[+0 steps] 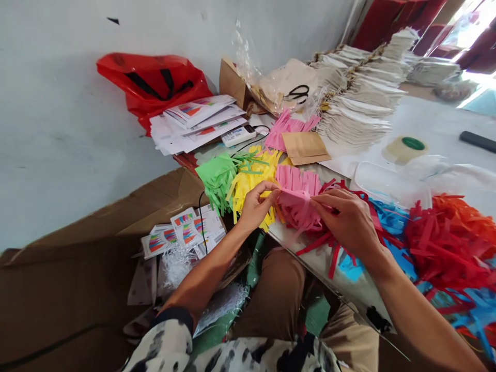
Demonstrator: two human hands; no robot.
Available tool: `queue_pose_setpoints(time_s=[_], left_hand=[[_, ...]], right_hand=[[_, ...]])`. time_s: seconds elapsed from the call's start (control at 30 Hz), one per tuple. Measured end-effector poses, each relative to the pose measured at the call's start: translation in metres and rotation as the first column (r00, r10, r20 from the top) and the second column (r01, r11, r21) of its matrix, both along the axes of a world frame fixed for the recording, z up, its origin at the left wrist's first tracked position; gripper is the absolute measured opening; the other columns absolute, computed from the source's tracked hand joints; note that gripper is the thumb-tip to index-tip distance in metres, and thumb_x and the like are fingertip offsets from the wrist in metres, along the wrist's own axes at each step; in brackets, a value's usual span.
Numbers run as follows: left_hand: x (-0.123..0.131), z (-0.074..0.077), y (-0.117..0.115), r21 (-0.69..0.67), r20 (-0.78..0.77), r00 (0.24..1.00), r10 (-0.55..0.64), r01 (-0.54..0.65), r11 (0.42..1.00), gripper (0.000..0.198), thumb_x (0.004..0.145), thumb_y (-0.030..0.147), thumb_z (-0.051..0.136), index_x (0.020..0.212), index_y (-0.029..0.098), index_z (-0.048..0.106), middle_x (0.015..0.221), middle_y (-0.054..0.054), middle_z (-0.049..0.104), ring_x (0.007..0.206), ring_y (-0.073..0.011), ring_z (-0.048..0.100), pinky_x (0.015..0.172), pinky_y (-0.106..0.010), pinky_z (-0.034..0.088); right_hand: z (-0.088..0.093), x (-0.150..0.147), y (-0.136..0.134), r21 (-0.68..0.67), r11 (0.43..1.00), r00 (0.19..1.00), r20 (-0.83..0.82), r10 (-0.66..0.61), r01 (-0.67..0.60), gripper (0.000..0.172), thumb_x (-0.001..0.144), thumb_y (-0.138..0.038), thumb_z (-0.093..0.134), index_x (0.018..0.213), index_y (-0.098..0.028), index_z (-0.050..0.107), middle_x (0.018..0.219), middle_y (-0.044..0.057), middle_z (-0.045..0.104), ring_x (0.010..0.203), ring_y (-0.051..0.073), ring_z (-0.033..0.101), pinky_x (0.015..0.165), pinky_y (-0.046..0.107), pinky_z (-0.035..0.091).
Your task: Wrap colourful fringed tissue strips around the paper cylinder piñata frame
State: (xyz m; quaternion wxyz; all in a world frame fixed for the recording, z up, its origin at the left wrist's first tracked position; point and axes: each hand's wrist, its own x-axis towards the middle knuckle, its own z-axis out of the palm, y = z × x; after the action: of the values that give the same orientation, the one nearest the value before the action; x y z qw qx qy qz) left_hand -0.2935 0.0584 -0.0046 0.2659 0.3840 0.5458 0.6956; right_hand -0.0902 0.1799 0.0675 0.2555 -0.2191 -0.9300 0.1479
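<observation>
A pink fringed paper bunch (296,199) is at the centre, pinched between the fingertips of my left hand (258,205) and my right hand (346,221). Just behind my left hand lies a yellow paper fringe (251,173), with a green paper fringe (217,178) beside it. A heap of red paper fringe (437,240) and blue paper strips (389,217) spreads to the right of my right hand. Red strips run under that hand's wrist.
Further back are a second pink fringe (289,129), a kraft paper envelope (305,148), black-handled scissors (298,94), stacked white fringed paper (356,95) and a tape roll (405,147). Printed sheets (194,124) and a red plastic bag (151,85) lie against the wall. Flattened cardboard (96,232) lies at left.
</observation>
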Motion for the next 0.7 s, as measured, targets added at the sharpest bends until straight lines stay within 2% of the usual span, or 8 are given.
queue_pose_setpoints(time_s=[0.1,0.2,0.33,0.47,0.6,0.7], left_hand=[[-0.002,0.002,0.0,-0.016,-0.011,1.0,0.006,-0.006,1.0,0.044,0.088,0.061,0.078,0.096,0.019,0.07,0.094,-0.001,0.066,0.078,-0.0117,0.063,0.067,-0.022,0.055],[-0.002,0.004,-0.001,-0.03,-0.055,0.998,0.01,-0.012,0.999,0.041,0.089,0.059,0.077,0.098,0.02,0.07,0.097,-0.003,0.068,0.083,-0.0135,0.065,0.067,-0.022,0.054],[0.0,0.003,-0.001,-0.014,-0.13,0.991,0.031,-0.033,0.999,0.037,0.094,0.056,0.074,0.107,0.021,0.07,0.107,-0.006,0.07,0.098,-0.0173,0.067,0.072,-0.023,0.054],[0.001,0.0,0.002,0.038,-0.161,0.986,0.046,-0.04,0.998,0.036,0.099,0.052,0.069,0.12,0.023,0.067,0.115,-0.008,0.069,0.107,-0.019,0.065,0.078,-0.025,0.054],[0.001,0.002,0.004,0.045,-0.263,0.962,0.069,-0.06,0.997,0.035,0.103,0.053,0.062,0.122,0.024,0.069,0.119,-0.009,0.068,0.109,-0.02,0.064,0.079,-0.026,0.054],[-0.001,0.007,0.005,0.058,-0.385,0.919,0.084,-0.067,0.996,0.035,0.106,0.052,0.056,0.121,0.025,0.071,0.119,-0.01,0.069,0.111,-0.0219,0.065,0.085,-0.031,0.054]], right_hand=[[0.001,-0.002,-0.001,-0.185,0.983,0.995,-0.095,-0.007,-0.011,0.018,0.099,-0.032,0.067,0.098,-0.025,0.083,0.099,0.003,0.082,0.093,0.021,0.075,0.083,0.035,0.055],[0.002,-0.003,-0.002,-0.278,0.961,0.977,-0.207,-0.055,-0.004,0.017,0.097,-0.035,0.069,0.098,-0.025,0.083,0.099,0.002,0.081,0.092,0.021,0.076,0.084,0.034,0.058],[0.005,-0.005,-0.004,-0.188,0.98,0.93,-0.342,-0.13,0.068,0.016,0.098,-0.036,0.069,0.098,-0.026,0.081,0.099,0.004,0.08,0.092,0.022,0.075,0.086,0.037,0.058],[0.011,-0.006,-0.006,-0.045,0.999,0.957,-0.288,-0.035,0.023,0.015,0.101,-0.032,0.067,0.1,-0.026,0.08,0.1,0.004,0.081,0.094,0.022,0.074,0.089,0.038,0.057],[0.02,-0.004,-0.007,-0.006,0.997,0.931,-0.358,-0.07,0.072,0.014,0.101,-0.032,0.067,0.102,-0.026,0.079,0.101,0.004,0.08,0.094,0.021,0.074,0.088,0.038,0.058],[0.028,-0.004,-0.012,0.018,1.0,0.945,-0.328,-0.005,0.011,0.014,0.102,-0.032,0.066,0.101,-0.026,0.079,0.1,0.004,0.08,0.094,0.021,0.075,0.087,0.037,0.058]])
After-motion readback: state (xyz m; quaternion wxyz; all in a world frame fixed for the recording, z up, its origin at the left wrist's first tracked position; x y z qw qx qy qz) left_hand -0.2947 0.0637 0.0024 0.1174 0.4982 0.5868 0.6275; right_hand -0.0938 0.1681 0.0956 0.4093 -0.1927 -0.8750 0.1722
